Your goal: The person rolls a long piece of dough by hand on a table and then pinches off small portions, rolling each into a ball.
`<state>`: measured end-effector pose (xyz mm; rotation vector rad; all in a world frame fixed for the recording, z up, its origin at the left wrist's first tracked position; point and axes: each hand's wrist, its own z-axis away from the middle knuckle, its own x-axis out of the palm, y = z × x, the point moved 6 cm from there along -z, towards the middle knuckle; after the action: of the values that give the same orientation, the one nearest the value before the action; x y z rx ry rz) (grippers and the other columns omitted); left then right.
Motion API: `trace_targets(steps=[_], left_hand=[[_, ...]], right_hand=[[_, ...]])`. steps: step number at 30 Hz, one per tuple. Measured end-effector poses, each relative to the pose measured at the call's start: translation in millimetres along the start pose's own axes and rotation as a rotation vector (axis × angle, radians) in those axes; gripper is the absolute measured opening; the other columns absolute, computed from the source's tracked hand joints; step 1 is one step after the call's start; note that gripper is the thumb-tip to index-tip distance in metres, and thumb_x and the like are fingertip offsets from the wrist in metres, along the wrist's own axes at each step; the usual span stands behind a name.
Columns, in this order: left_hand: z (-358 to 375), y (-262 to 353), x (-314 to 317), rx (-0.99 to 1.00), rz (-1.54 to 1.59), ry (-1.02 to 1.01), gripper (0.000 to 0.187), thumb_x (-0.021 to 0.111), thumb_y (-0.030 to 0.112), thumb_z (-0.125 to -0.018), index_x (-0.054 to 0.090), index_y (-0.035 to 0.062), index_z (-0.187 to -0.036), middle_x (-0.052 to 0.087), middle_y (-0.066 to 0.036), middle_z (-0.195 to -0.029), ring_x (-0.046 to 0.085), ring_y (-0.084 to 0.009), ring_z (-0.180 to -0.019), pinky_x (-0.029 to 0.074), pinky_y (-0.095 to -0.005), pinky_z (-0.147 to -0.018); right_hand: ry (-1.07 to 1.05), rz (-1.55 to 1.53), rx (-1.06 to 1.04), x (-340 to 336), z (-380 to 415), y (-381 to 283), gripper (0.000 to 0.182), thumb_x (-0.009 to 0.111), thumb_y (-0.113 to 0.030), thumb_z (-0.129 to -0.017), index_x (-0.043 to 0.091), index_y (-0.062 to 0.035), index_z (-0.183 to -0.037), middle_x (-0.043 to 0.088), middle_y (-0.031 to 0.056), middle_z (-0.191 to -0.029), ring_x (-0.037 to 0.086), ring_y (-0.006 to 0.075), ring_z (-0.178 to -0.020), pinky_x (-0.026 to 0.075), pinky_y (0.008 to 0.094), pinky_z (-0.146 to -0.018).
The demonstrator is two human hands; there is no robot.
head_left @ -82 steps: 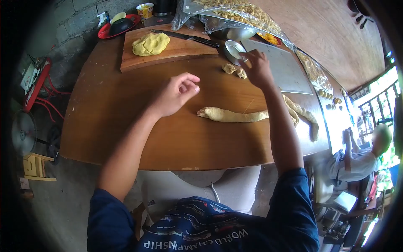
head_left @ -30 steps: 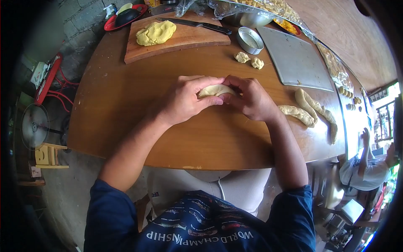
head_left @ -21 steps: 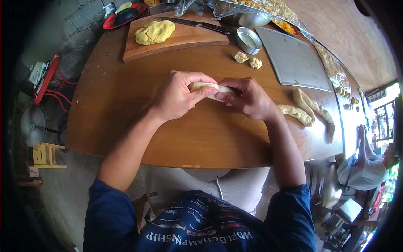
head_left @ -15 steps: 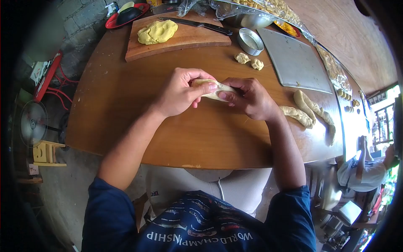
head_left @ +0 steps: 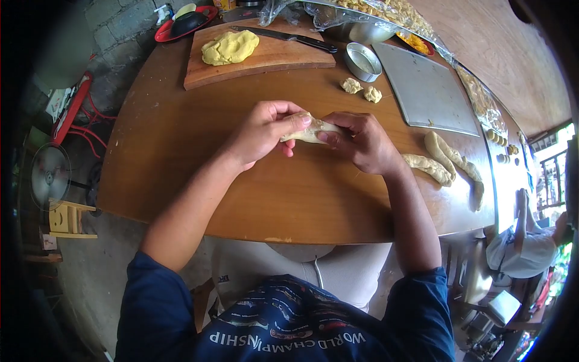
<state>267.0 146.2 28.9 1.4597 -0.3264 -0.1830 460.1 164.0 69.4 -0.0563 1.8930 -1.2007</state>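
Note:
Between my two hands, above the wooden table [head_left: 253, 205], is a short pale piece of dough [head_left: 312, 131]. My left hand [head_left: 265, 133] pinches its left end, thumb on top and fingers beneath. Closed round its right end is my right hand [head_left: 360, 140], the thumb pressing its near side. Two small dough lumps [head_left: 362, 89] lie on the table beyond my right hand. To the right of my right wrist rest a short dough roll [head_left: 429, 168] and a longer, folded dough rope [head_left: 453, 158].
A cutting board [head_left: 271, 60] at the back carries a yellow dough mass [head_left: 230, 48] and a knife [head_left: 286, 36]. Near it stand a round metal tin [head_left: 363, 62] and a flat metal tray [head_left: 425, 90]. A co-worker [head_left: 522, 250] is at far right.
My left thumb has shifted back along the dough, uncovering more of its top surface. Both hands still grip the piece in about the same place.

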Motion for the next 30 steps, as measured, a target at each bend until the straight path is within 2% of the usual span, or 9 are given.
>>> trace_targets(steps=[3,5,6,8,13,18,21,26,30], left_hand=[[4.1,7.6,10.8,0.159,-0.141,-0.04,0.024,0.078,0.022,-0.103,0.073,0.0031,-0.118,0.069,0.0,-0.103,0.066,-0.0072,-0.084,0.058,-0.0257,-0.065],[9.8,23.0,19.7,0.443,-0.348,0.018,0.037,0.086,0.009,-0.094,0.073,0.0055,-0.128,0.069,-0.003,-0.119,0.07,-0.0139,-0.1,0.06,-0.0302,-0.077],[7.2,22.0,19.5,0.445,-0.349,0.017,0.037,0.086,0.009,-0.094,0.073,0.0055,-0.128,0.069,-0.003,-0.119,0.07,-0.0139,-0.1,0.06,-0.0302,-0.077],[12.3,36.1,25.4,0.773,-0.663,0.058,0.046,0.088,0.006,-0.089,0.072,0.0046,-0.132,0.073,-0.007,-0.12,0.073,-0.0192,-0.102,0.061,-0.0334,-0.083],[18.1,36.7,22.4,0.647,-0.702,0.063,0.043,0.088,0.005,-0.088,0.075,0.0034,-0.128,0.078,-0.012,-0.112,0.076,-0.0242,-0.098,0.061,-0.035,-0.084],[19.3,35.4,15.2,0.666,-0.74,0.083,0.035,0.087,0.008,-0.091,0.077,0.0023,-0.123,0.079,-0.013,-0.103,0.077,-0.0259,-0.091,0.061,-0.0357,-0.081],[20.4,35.9,13.4,0.608,-0.753,0.089,0.028,0.085,0.01,-0.092,0.077,0.0012,-0.118,0.079,-0.014,-0.101,0.077,-0.0266,-0.089,0.06,-0.0364,-0.077],[22.4,40.6,18.9,0.635,-0.754,0.092,0.018,0.082,0.011,-0.092,0.076,0.001,-0.106,0.078,-0.017,-0.099,0.077,-0.0347,-0.086,0.06,-0.0411,-0.075],[20.0,37.9,18.2,0.644,-0.759,0.107,0.015,0.08,0.007,-0.095,0.075,-0.001,-0.106,0.077,-0.014,-0.092,0.076,-0.0275,-0.083,0.058,-0.0375,-0.073]], right_hand=[[-0.03,-0.028,0.108,0.6,0.4,7.8,0.027,0.073,-0.021,-0.106,0.074,0.0026,-0.119,0.076,0.0109,-0.092,0.071,0.0142,-0.082,0.057,0.0328,-0.077],[-0.041,-0.059,0.138,1.3,0.9,7.4,0.028,0.072,-0.023,-0.107,0.073,0.0026,-0.12,0.076,0.0098,-0.092,0.07,0.0131,-0.081,0.057,0.032,-0.076],[-0.052,-0.09,0.168,2.2,1.4,8.3,0.029,0.071,-0.024,-0.108,0.072,0.0026,-0.121,0.076,0.0088,-0.091,0.069,0.0119,-0.08,0.057,0.0311,-0.076],[-0.046,-0.146,0.16,5.8,1.0,9.4,0.031,0.071,-0.024,-0.107,0.071,0.0022,-0.124,0.076,0.0114,-0.09,0.07,0.0139,-0.077,0.057,0.0328,-0.073],[-0.094,-0.214,0.177,8.3,0.0,14.4,0.038,0.073,-0.028,-0.106,0.07,0.0012,-0.13,0.076,0.0142,-0.088,0.07,0.0177,-0.075,0.057,0.0356,-0.072],[-0.043,0.131,-0.086,5.4,2.5,-17.7,0.043,0.076,-0.033,-0.101,0.07,-0.0006,-0.129,0.076,0.0259,-0.094,0.075,0.0399,-0.084,0.058,0.046,-0.077],[-0.075,0.248,0.026,11.2,0.5,-11.5,0.039,0.076,-0.029,-0.101,0.07,-0.0024,-0.13,0.075,0.0286,-0.099,0.073,0.0447,-0.093,0.058,0.049,-0.079],[-0.09,0.225,-0.048,9.2,3.2,-15.7,0.034,0.075,-0.025,-0.1,0.072,-0.0055,-0.128,0.076,0.0252,-0.098,0.073,0.0445,-0.09,0.058,0.0485,-0.079],[-0.086,0.148,0.022,6.1,2.2,-13.0,0.028,0.075,-0.019,-0.099,0.074,-0.0049,-0.123,0.076,0.0236,-0.096,0.073,0.0436,-0.088,0.059,0.047,-0.078]])
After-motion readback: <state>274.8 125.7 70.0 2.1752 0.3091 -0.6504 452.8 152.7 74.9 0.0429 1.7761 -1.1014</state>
